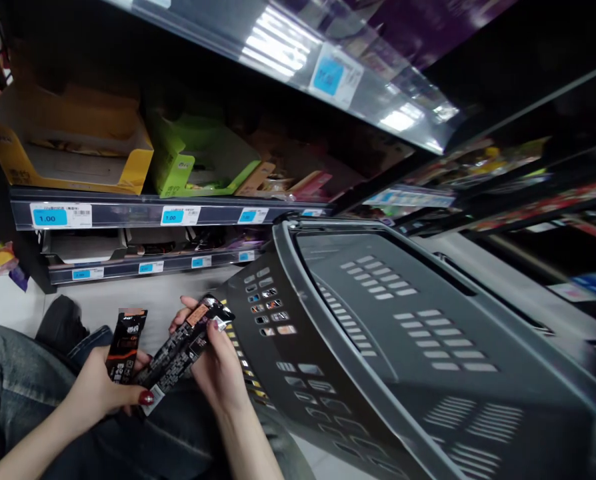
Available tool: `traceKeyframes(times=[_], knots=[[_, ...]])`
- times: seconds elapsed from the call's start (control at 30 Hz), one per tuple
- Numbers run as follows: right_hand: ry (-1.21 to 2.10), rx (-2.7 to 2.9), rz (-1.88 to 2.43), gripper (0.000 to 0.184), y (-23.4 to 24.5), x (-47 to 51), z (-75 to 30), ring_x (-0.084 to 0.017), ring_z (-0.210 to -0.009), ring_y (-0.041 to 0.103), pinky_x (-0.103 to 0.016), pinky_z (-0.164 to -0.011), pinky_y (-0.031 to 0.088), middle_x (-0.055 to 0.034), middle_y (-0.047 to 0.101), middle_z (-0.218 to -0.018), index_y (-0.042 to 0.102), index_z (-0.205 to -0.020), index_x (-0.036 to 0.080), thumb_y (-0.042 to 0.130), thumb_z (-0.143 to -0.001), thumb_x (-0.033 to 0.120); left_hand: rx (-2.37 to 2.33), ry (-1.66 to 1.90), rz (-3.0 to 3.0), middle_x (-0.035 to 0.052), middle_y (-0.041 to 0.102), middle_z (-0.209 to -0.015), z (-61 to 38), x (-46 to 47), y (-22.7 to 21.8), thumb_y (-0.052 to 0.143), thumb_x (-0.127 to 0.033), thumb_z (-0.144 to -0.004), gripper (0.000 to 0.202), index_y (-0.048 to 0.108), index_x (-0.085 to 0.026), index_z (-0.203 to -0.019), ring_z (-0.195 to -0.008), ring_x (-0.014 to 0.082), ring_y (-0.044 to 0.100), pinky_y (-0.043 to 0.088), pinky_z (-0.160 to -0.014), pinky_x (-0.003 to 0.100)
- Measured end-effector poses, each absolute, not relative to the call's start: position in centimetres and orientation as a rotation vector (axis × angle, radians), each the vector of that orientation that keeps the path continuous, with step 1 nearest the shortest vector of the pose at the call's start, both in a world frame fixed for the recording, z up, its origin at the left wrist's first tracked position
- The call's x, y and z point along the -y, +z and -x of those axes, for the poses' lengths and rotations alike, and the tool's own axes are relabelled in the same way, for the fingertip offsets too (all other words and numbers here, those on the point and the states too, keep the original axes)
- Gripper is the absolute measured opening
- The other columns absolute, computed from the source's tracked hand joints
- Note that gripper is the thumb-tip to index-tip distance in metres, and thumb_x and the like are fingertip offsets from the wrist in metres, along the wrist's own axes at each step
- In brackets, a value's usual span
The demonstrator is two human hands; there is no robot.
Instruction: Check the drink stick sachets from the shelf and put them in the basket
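Note:
Black snack packets with white and orange print are in both my hands, above my lap. My left hand [95,383] is closed round one upright black snack packet [127,337], and its thumb presses on the lower end of other long packets. These long snack packets [178,350] slant up to the right, back print facing me. Fingers of my right hand [223,363] are wrapped round their upper part, the thumb near the top end. How many packets overlap there I cannot tell.
A grey plastic shopping basket [298,293] tilts close beside my right arm. Ahead, a shelf [113,212] with price tags carries a yellow display box [135,167] and a green display box [175,167]. A lower shelf [123,270] holds dark packets; another shelf edge [278,57] overhangs above.

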State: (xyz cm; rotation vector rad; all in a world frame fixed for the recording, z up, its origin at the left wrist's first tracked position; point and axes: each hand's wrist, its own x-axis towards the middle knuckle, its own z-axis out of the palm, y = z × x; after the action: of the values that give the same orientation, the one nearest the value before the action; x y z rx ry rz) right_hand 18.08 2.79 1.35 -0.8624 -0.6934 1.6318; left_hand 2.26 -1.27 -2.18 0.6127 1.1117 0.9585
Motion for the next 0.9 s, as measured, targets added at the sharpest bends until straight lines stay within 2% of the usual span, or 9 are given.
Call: traceKeyframes(times=[0.07, 0.2, 0.33, 0.43, 0.53, 0.73, 0.9], knots=[[1.585, 0.695, 0.927, 0.035, 1.1, -2.8, -18.2, -0.018, -0.075, 0.059, -0.029, -0.070, 0.047, -0.0053, 0.065, -0.083, 0.064, -0.104, 0.020, 0.063, -0.079, 0.044, -1.123, 0.933, -0.645, 0.0027, 0.067, -0.066, -2.4, 1.3, -2.6, 0.084, -0.016, -0.043, 0.035, 0.068, -0.012, -0.074, -0.037, 0.0110, 0.051, 0.042, -0.034, 0.023], [1.535, 0.693, 0.966, 0.036, 1.0, -3.0, -18.7, -0.018, -0.070, 0.061, -0.028, -0.065, 0.047, -0.0054, 0.069, -0.082, 0.064, -0.105, 0.019, 0.060, -0.081, 0.046, -1.061, 0.846, -0.638, 0.0007, 0.064, -0.056, -2.4, 1.2, -3.2, 0.084, -0.015, -0.043, 0.032, 0.066, -0.011, -0.070, -0.033, 0.0117, 0.051, 0.038, -0.032, 0.021], [1.511, 0.680, 0.956, 0.035, 1.3, -3.1, -19.5, -0.019, -0.077, 0.064, -0.030, -0.073, 0.048, -0.0062, 0.071, -0.086, 0.067, -0.103, 0.021, 0.064, -0.078, 0.046, -1.139, 0.973, -0.540, -0.0023, 0.056, -0.047, -1.6, 0.8, -2.9, 0.083, -0.017, -0.045, 0.030, 0.062, -0.011, -0.065, -0.032, 0.0088, 0.048, 0.031, -0.033, 0.017], [1.477, 0.687, 0.981, 0.031, 1.6, -3.1, -19.9, -0.021, -0.086, 0.065, -0.032, -0.080, 0.047, -0.0068, 0.072, -0.086, 0.070, -0.097, 0.020, 0.071, -0.072, 0.038, -1.211, 1.167, -0.413, -0.0042, 0.054, -0.047, -0.8, 0.5, -2.4, 0.083, -0.019, -0.048, 0.033, 0.060, -0.013, -0.070, -0.036, 0.0076, 0.046, 0.034, -0.036, 0.017], [1.470, 0.692, 1.000, 0.030, 1.8, -3.0, -19.9, -0.024, -0.086, 0.066, -0.036, -0.084, 0.047, -0.0064, 0.072, -0.083, 0.072, -0.093, 0.020, 0.076, -0.067, 0.034, -1.242, 1.317, -0.336, -0.0053, 0.054, -0.046, -0.2, 0.3, -1.6, 0.083, -0.024, -0.052, 0.033, 0.059, -0.015, -0.073, -0.036, 0.0069, 0.044, 0.035, -0.036, 0.017], [1.492, 0.700, 0.975, 0.029, 1.9, -2.4, -19.1, -0.023, -0.080, 0.067, -0.038, -0.082, 0.048, -0.0072, 0.072, -0.087, 0.074, -0.091, 0.020, 0.076, -0.067, 0.036, -1.314, 1.373, -0.384, -0.0050, 0.052, -0.042, 1.0, 0.2, -1.0, 0.084, -0.027, -0.051, 0.037, 0.059, -0.015, -0.076, -0.034, 0.0066, 0.041, 0.033, -0.033, 0.015], [1.490, 0.728, 0.975, 0.028, 1.9, -2.3, -19.0, -0.020, -0.077, 0.066, -0.032, -0.078, 0.049, -0.0058, 0.072, -0.082, 0.075, -0.090, 0.021, 0.077, -0.067, 0.036, -1.332, 1.375, -0.413, -0.0046, 0.052, -0.041, 1.4, 0.1, -1.2, 0.083, -0.027, -0.052, 0.035, 0.061, -0.014, -0.076, -0.034, 0.0074, 0.041, 0.033, -0.033, 0.016]])
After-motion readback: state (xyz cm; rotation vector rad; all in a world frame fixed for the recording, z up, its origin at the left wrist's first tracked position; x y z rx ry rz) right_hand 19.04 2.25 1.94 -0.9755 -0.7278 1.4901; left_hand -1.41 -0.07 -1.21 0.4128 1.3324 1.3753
